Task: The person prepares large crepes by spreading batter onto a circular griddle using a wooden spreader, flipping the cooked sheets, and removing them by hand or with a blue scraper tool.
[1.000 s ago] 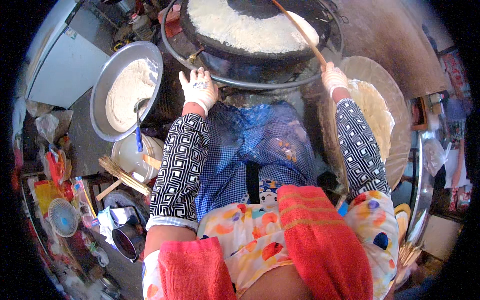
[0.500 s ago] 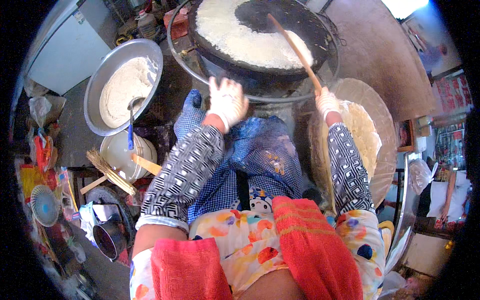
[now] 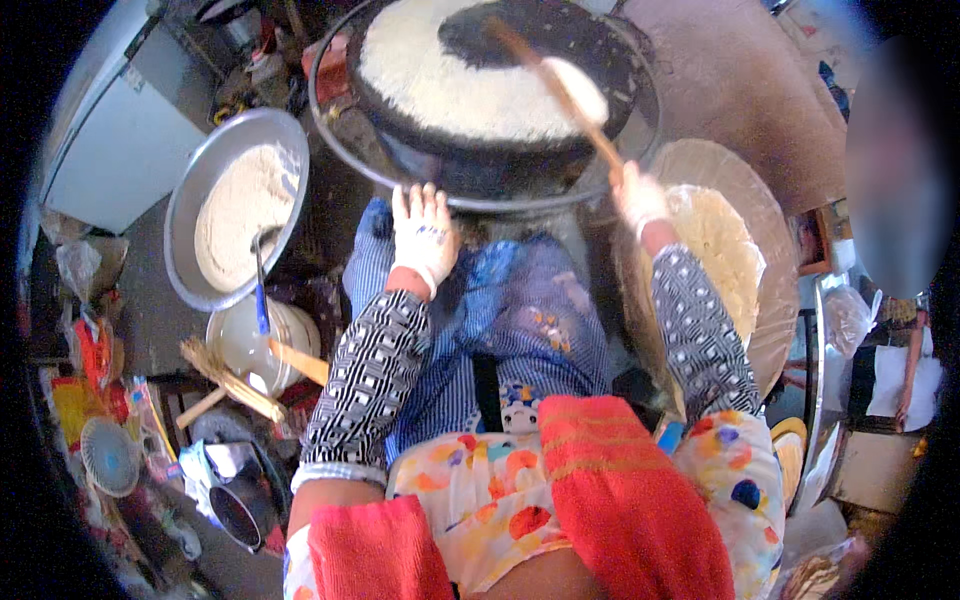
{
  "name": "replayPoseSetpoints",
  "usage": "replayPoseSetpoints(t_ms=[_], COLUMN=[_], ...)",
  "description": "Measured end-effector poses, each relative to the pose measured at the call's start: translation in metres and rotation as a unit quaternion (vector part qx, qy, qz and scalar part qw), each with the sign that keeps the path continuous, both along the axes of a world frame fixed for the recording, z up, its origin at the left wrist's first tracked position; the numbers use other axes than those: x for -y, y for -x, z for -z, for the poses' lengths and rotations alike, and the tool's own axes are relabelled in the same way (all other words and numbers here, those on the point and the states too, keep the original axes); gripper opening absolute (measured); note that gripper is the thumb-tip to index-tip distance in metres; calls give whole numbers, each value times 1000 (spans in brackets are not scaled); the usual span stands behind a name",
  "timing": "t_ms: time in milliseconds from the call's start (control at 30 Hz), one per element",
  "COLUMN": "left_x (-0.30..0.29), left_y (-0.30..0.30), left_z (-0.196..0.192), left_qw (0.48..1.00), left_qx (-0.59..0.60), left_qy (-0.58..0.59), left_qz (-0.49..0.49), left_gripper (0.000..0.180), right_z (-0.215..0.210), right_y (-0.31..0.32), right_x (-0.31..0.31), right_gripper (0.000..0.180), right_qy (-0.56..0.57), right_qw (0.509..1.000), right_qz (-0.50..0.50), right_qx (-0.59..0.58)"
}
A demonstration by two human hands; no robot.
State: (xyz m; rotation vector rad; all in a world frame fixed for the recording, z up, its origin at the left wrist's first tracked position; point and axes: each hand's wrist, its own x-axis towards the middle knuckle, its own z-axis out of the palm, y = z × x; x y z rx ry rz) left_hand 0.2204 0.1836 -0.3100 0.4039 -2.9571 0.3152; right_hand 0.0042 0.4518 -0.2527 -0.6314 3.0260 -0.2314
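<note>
Firstly, grey metal basin (image 3: 222, 160) of pale mixture (image 3: 240, 215). Next, left hand (image 3: 425, 240), white-gloved, empty, fingers extended at thin metal ring (image 3: 530, 206) around round black griddle (image 3: 462, 42), which bears creamy-white batter (image 3: 430, 80). Lastly, right hand (image 3: 640, 198), white-gloved, closed round long brown wooden stick (image 3: 570, 100); uneven pressure could tear the batter.

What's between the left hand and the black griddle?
In the head view, the near side of the grey ring lies between left hand and griddle.
</note>
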Motion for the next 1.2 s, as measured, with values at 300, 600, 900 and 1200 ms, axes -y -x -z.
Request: replayPoseSetpoints(t_ms=[300, 600, 900, 1200], left_x=[-11, 29, -43, -66], left_y=[17, -41, -40, -52], left_z=[-34, -9, -46, 21], left_qw=[998, 991, 987, 996], left_qx=[-44, 36, 66, 75], left_qy=[-51, -50, -133, -36], left_qz=[21, -118, -56, -25], left_gripper=[54, 55, 47, 78], right_z=[-5, 24, 31, 46], right_y=[7, -6, -35, -19], right_x=[-45, -39, -42, -60], right_gripper=[29, 30, 31, 33], right_qy=[44, 88, 42, -5], right_qw=[997, 995, 996, 998], right_qz=[53, -45, -78, -54], right_qx=[23, -18, -3, 32])
